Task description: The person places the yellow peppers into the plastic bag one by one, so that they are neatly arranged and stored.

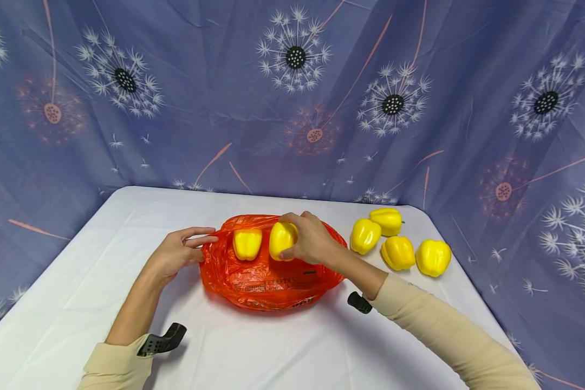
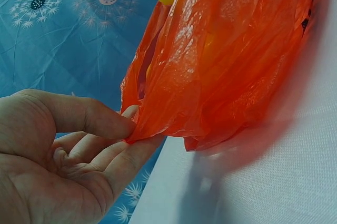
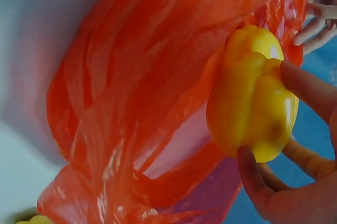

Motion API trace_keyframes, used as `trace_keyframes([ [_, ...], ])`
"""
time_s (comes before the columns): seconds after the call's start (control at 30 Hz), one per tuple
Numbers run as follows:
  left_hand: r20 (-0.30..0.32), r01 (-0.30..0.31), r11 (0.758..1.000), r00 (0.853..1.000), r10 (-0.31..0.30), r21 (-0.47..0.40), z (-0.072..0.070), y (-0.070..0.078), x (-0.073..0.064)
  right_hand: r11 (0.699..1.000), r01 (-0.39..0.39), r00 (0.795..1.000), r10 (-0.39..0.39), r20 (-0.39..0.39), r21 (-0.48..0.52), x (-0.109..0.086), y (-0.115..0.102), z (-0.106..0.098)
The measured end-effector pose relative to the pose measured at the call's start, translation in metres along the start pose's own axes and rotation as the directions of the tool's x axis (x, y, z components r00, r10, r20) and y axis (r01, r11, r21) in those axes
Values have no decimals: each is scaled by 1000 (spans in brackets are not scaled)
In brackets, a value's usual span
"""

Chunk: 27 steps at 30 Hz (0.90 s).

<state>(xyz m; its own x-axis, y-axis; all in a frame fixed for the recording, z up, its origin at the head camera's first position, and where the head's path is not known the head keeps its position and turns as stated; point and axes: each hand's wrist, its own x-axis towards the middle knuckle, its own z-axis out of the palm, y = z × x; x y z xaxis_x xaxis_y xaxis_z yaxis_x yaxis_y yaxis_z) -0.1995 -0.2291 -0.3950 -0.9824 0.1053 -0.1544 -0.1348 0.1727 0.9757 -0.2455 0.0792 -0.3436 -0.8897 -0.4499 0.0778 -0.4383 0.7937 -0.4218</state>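
Observation:
A red plastic bag lies on the table with its mouth spread wide. Its left edge is pinched between the thumb and fingers of my left hand, as the left wrist view shows close up. My right hand grips a yellow bell pepper over the bag's opening. In the right wrist view the thumb and fingers hold that pepper by its sides. Another yellow bell pepper sits inside the bag, left of the held one.
Several yellow bell peppers lie in a group to the right of the bag. The table wears a white cloth. Behind it hangs a blue curtain with dandelion prints. Black camera mounts are on both wrists.

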Motion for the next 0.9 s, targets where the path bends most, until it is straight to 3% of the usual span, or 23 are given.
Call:
trace_keyframes([
  [0.37,-6,-5,1000,1000,5,6,0,1,-1,1000,18,1000,-18,17,-3,6,0,21],
  [0.9,7,-38,999,999,38,12,-1,-1,-1,998,70,997,-70,-26,-5,8,5,40],
])
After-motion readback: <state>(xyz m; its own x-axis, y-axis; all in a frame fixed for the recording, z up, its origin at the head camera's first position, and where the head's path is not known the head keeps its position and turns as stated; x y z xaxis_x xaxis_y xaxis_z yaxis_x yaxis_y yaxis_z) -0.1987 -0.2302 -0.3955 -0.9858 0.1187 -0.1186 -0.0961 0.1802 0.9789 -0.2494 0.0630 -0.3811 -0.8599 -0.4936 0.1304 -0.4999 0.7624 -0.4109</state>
